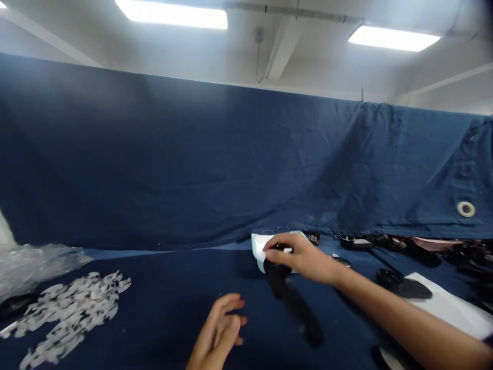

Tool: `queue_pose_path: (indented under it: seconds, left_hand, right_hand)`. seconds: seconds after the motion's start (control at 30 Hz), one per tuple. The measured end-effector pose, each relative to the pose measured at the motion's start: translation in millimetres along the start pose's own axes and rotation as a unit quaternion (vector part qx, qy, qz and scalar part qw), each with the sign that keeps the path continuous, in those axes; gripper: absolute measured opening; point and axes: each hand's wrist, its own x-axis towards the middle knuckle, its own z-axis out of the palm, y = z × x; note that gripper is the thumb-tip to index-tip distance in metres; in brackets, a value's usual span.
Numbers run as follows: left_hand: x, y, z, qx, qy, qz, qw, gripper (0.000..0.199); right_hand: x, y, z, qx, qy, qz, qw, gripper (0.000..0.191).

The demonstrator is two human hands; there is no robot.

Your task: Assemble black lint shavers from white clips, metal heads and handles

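My right hand (295, 254) reaches in from the right, its fingers closed on the upper end of a long black piece (295, 303). The piece slants down to the right and is smeared by motion, so its exact kind does not show. Behind these fingers stands a pale blue tray (259, 262), partly hidden by the hand. A small white bit shows near the fingertips. My left hand (221, 331) hovers at the bottom middle, with slightly bent fingers apart and nothing in them.
A pile of white plastic pieces (82, 303) lies left on the dark blue cloth (162, 308), near clear plastic wrap (42, 264). Black parts (404, 285) and a white sheet (454, 311) lie right. A blue curtain (200, 164) hangs behind.
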Motion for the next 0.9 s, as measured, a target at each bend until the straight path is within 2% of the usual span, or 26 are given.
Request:
queue_pose_path:
  seconds: [0.03, 0.07, 0.13, 0.17, 0.23, 0.27, 0.33, 0.4, 0.47, 0.5, 0.53, 0.57, 0.63, 0.7, 0.73, 0.8, 0.9]
  left_hand:
    - [-4, 10, 17.4, -0.118, -0.013, -0.069, 0.991, 0.054]
    - [-8, 18, 33.8, -0.213, -0.023, -0.148, 0.966, 0.059]
    - [-16, 26, 58.1, -0.306, -0.033, -0.298, 0.904, 0.066]
    - [-20, 26, 64.5, -0.327, -0.042, -0.343, 0.880, 0.069]
    - [-27, 23, 66.3, -0.337, -0.091, -0.381, 0.856, 0.072]
    - [-30, 20, 63.2, -0.335, -0.122, -0.380, 0.854, 0.074]
    - [-34, 17, 54.7, -0.302, -0.170, -0.378, 0.859, 0.077]
    - [-38, 17, 48.1, -0.217, -0.153, -0.358, 0.895, 0.072]
    - [-41, 18, 45.5, -0.062, -0.122, -0.296, 0.945, 0.062]
    - [-41, 18, 45.3, 0.032, -0.124, -0.251, 0.959, 0.058]
    - [-41, 18, 45.6, 0.127, -0.145, -0.211, 0.958, 0.055]
    - [-41, 19, 46.1, 0.220, -0.179, -0.168, 0.944, 0.054]
    - [-37, 20, 47.4, 0.389, -0.237, -0.091, 0.886, 0.049]
    - [-30, 24, 47.9, 0.509, -0.239, -0.024, 0.826, 0.047]
    - [-27, 26, 47.7, 0.544, -0.225, -0.003, 0.808, 0.048]
    - [-22, 29, 46.2, 0.558, -0.191, -0.001, 0.808, 0.050]
    - [-25, 33, 43.4, 0.526, -0.165, -0.042, 0.834, 0.052]
  right_hand:
    - [-16, -8, 16, -0.004, 0.016, 0.015, 1.000, 0.032]
    - [-30, -13, 31, -0.005, 0.031, 0.030, 0.999, 0.034]
    - [-57, -19, 52, 0.004, 0.035, 0.057, 0.998, 0.039]
    - [-69, -18, 55, 0.019, 0.031, 0.068, 0.997, 0.041]
    - [-90, -8, 48, 0.044, 0.042, 0.086, 0.994, 0.040]
    - [-100, 2, 37, 0.043, 0.067, 0.094, 0.992, 0.039]
    - [-118, 29, 8, -0.028, 0.150, 0.108, 0.982, 0.039]
    - [-138, 62, -24, -0.109, 0.228, 0.150, 0.956, 0.037]
    - [-159, 92, -51, -0.159, 0.263, 0.186, 0.933, 0.035]
    - [-170, 105, -60, -0.182, 0.261, 0.197, 0.927, 0.033]
    - [-180, 116, -67, -0.205, 0.253, 0.204, 0.923, 0.030]
    - [-189, 125, -70, -0.229, 0.241, 0.208, 0.920, 0.029]
    - [-200, 138, -71, -0.274, 0.217, 0.211, 0.913, 0.028]
    - [-203, 144, -68, -0.309, 0.201, 0.209, 0.906, 0.030]
    - [-201, 146, -67, -0.321, 0.194, 0.207, 0.903, 0.031]
    - [-193, 146, -65, -0.334, 0.180, 0.203, 0.903, 0.033]
    - [-172, 139, -56, -0.326, 0.152, 0.182, 0.915, 0.033]
